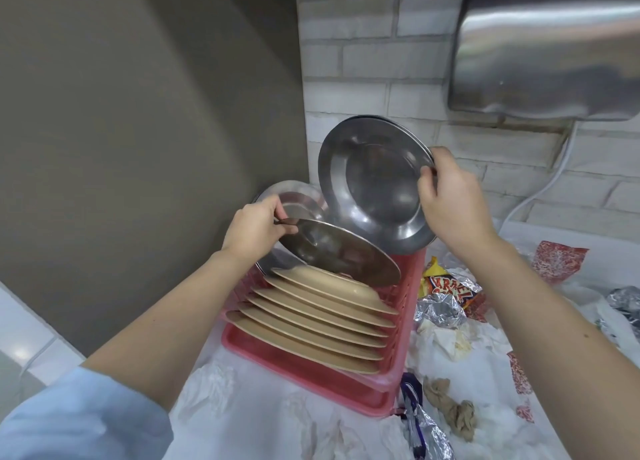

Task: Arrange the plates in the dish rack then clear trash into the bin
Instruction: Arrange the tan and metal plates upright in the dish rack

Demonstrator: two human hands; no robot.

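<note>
Steel plate (372,185) is held up in the air above the far end of the pink dish rack (311,387), tilted, its hollow side facing the camera. Right hand (450,203) pinches its rim at approx. 3 o'clock; grip closed on it. Left hand (256,229) holds a 2nd steel plate (337,251) by the rim at 9 o'clock, low and nearly flat over the rack. A 3rd steel plate (294,199) stands behind. Six or so tan plates (311,324) already stand in the slots. Progress, I judge: rack mostly filled, 2 plates left; trash step not begun, as wrappers (446,296) & tissues (446,341) lie on the tabletop (277,425) at 3 o'clock of the rack. Bin not in view.
</note>
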